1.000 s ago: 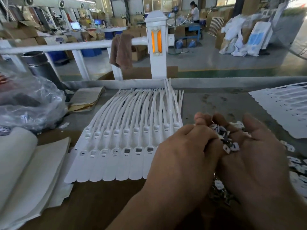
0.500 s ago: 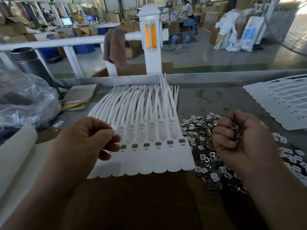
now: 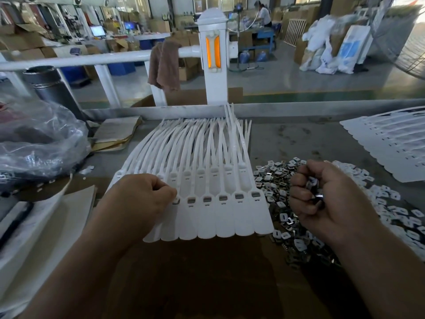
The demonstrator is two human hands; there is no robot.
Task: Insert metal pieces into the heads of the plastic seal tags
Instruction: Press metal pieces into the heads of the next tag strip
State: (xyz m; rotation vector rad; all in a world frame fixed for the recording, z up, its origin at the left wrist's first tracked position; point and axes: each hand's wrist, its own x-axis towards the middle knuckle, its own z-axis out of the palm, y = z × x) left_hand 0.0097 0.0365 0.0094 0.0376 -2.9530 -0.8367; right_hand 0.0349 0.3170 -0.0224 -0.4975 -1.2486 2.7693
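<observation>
A fan of white plastic seal tags (image 3: 207, 199) lies side by side on the bench, flat ends toward me and thin tails pointing away. My left hand (image 3: 140, 203) rests on the fan's left part with its fingertips pinched at a tag head, and whatever it pinches is hidden. To the right of the tags lies a heap of small metal pieces (image 3: 282, 187). My right hand (image 3: 322, 199) hovers above that heap, curled around a bunch of metal pieces, some of them glinting between the fingers.
A clear plastic bag (image 3: 39, 143) sits at the left, with white sheets (image 3: 46, 222) in front of it. A second batch of white tags (image 3: 391, 143) lies at the far right. A metal cylinder (image 3: 48, 86) and a white railing (image 3: 92, 59) stand behind the bench's raised back edge.
My hands have parted. The left one went from the right hand's palm over to the tags and down onto a tag head. The right one curled shut on the metal pieces.
</observation>
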